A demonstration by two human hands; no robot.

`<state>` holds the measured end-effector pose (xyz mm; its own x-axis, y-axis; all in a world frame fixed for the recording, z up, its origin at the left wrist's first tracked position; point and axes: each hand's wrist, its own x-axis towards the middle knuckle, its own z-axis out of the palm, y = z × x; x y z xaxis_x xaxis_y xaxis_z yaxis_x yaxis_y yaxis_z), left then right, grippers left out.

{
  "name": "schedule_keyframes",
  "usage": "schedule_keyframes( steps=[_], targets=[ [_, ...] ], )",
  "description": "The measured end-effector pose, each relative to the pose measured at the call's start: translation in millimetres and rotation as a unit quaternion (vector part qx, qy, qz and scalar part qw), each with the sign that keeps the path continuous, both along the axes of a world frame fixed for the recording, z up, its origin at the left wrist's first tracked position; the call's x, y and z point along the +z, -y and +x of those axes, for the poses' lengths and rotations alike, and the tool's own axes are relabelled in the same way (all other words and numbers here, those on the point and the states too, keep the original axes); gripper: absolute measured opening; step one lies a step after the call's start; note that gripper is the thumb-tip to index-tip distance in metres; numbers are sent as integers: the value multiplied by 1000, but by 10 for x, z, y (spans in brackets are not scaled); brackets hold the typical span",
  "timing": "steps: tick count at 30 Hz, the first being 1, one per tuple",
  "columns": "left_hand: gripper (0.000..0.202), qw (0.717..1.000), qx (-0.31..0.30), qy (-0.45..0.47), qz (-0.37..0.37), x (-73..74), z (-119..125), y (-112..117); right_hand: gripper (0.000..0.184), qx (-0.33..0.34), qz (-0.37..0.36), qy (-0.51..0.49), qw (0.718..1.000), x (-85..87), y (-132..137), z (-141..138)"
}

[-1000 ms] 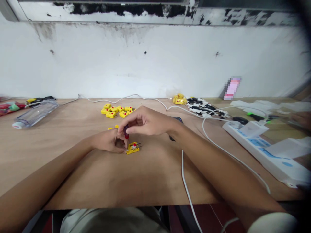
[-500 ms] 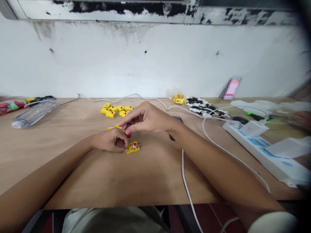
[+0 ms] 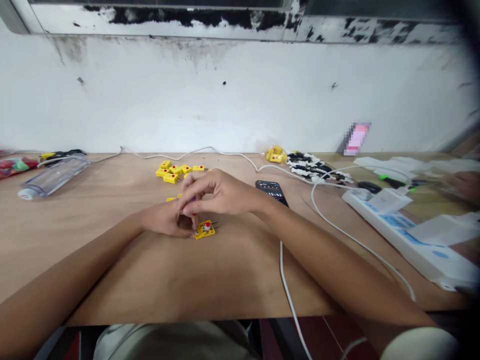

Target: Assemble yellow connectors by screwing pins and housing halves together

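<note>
A small yellow connector (image 3: 205, 229) with a red dot and metal pins lies on the wooden table (image 3: 112, 260). My left hand (image 3: 168, 220) rests beside it with fingers curled, pinching its left edge. My right hand (image 3: 215, 192) hovers just above, fingers pinched round a small screwdriver with a red and purple handle (image 3: 194, 206), mostly hidden, which stands over the connector.
Several more yellow connectors (image 3: 176, 171) lie further back. A phone (image 3: 272, 191) lies to the right, with white cables (image 3: 337, 227), a power strip (image 3: 405, 237), black-and-white parts (image 3: 313, 167) and papers. A clear plastic case (image 3: 56, 175) sits at far left. Another person's hand (image 3: 465, 184) shows at the right edge.
My right hand has dropped lower and shifted slightly left over the connector, hiding most of the screwdriver handle and uncovering the phone. My left hand has stayed put.
</note>
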<state>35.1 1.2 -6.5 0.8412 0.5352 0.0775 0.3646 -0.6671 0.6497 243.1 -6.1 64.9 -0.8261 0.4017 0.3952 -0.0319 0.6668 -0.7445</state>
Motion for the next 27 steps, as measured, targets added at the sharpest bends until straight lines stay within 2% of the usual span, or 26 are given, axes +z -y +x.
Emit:
schedule_keyframes(
  steps=[3, 6, 11, 15, 18, 22, 27],
  targets=[
    [12, 1000, -22, -20, -5, 6, -9, -10, 14, -26, 27, -26, 999, -6, -17, 10],
    [13, 1000, -14, -25, 0, 22, -9, -9, 30, 8, -23, -1, 1000, 37, -9, 59],
    [11, 999, -4, -29, -21, 49, 4, 24, 28, 27, -57, 25, 998, 112, 30, 104],
    [10, 1000, -9, -28, -7, 47, 5, 31, 27, 16, -37, 49, 998, 128, 47, 87],
    [13, 999, -17, -28, 0, 9, -6, -1, 19, 17, 9, 66, 998, 130, 62, 62],
    [16, 999, -17, -27, 8, -31, -22, -38, 12, -27, 63, 41, 997, 125, 72, 42],
    [12, 1000, -12, -21, 5, 25, -10, 5, 32, 15, -32, 38, 999, 137, 69, 80]
  ],
)
